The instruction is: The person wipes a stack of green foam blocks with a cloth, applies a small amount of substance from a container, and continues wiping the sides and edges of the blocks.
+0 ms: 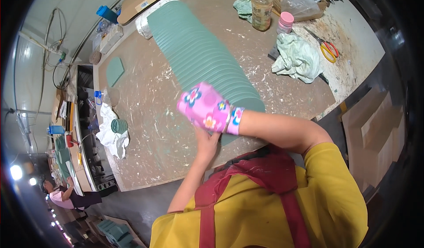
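My right hand (204, 107), in a flowered pink glove, lies flat on the near end of the row of green tiles (198, 49) at frame centre, my bare left hand (206, 143) just under it, grip unclear, so I judge a push could fan the row off the tabletop (145, 129).

Pink flowered glove (204, 107), teal-green fanned sheets (198, 54), yellow-handled scissors (327, 48), pale green cloth (298, 58), brown paint-flecked table (150, 129)

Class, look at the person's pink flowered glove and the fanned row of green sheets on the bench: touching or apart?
Touching. In the head view the right hand in the pink flowered glove lies directly on the near end of the fanned green sheets, with no bench surface visible between them.
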A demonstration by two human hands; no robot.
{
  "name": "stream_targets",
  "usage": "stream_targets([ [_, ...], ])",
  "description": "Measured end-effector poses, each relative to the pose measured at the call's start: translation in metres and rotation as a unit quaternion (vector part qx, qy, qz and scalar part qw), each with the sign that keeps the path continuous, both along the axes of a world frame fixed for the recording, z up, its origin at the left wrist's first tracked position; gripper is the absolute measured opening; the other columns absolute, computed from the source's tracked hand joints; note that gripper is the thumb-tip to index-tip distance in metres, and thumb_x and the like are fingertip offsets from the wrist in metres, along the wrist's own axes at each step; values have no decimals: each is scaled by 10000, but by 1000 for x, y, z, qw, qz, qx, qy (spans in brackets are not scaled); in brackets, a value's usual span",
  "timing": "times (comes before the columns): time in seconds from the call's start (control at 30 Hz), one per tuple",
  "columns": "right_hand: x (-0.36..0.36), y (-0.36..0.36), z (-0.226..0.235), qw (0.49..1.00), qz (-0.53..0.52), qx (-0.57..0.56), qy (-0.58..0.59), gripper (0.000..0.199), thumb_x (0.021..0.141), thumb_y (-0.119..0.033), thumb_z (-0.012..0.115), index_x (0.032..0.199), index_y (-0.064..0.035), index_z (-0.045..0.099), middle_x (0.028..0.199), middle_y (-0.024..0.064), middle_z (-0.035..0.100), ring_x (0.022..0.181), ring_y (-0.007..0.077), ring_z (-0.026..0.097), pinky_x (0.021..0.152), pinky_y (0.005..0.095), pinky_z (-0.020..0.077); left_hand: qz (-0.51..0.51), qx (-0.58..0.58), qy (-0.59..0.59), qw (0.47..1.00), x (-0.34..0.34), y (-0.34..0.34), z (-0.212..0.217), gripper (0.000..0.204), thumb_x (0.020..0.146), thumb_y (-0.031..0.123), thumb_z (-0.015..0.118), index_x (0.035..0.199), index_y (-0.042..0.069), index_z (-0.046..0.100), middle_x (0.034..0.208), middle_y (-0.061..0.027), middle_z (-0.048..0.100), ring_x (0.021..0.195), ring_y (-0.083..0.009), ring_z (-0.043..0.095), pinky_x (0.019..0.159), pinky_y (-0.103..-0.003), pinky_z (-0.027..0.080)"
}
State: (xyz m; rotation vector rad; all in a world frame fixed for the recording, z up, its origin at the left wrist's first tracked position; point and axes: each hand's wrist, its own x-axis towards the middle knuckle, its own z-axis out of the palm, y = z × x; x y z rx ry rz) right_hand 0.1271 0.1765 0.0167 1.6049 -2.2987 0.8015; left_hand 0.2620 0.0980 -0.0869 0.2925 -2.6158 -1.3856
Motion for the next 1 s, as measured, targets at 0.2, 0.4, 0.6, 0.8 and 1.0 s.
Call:
stream_targets([
  [0.2, -67, 73, -10, 981, -148, -67, -103, 236, 847, -257, 590, 987, -66, 589, 876, 143, 632, 790, 351, 624, 680, 433, 493, 76, 157, 29, 984, -8, 15, 21, 1002, 779, 101, 727, 1488, 10, 26, 1421, -251, 297, 1291, -339, 358, 1080, -394, 284],
  [0.4, -65, 140, -56, 933, -279, -9, -225, 334, 851, -301, 609, 1068, -48, 591, 1009, 188, 641, 916, 363, 629, 793, 428, 499, 70, 142, 22, 987, -8, 15, 27, 1014, 777, 104, 728, 1487, 1, 12, 1450, -249, 252, 1327, -334, 317, 1101, -389, 257],
  [0.6, -82, 104, -44, 935, -195, -183, -232, 395, 858, -320, 629, 1132, -39, 586, 1092, 173, 626, 960, 361, 618, 825, 414, 496, 61, 103, 23, 993, -7, 16, 27, 1008, 794, 114, 716, 1487, -2, -7, 1473, -239, 220, 1339, -329, 301, 1116, -379, 228],
  [0.8, -79, 134, -83, 944, -212, -102, -230, 320, 860, -266, 621, 1104, -59, 611, 1073, 155, 632, 988, 339, 612, 847, 417, 490, 67, 122, 1, 990, -6, 20, 39, 1001, 819, 109, 692, 1488, 8, -47, 1480, -219, 223, 1348, -300, 286, 1120, -370, 212],
  [1.0, -88, 114, -64, 939, -170, -202, -221, 361, 873, -285, 609, 1152, -57, 605, 1111, 156, 624, 1033, 338, 593, 887, 413, 475, 60, 126, -27, 990, -8, 21, 42, 967, 839, 107, 668, 1490, 17, -41, 1482, -193, 226, 1352, -268, 270, 1119, -358, 204],
])
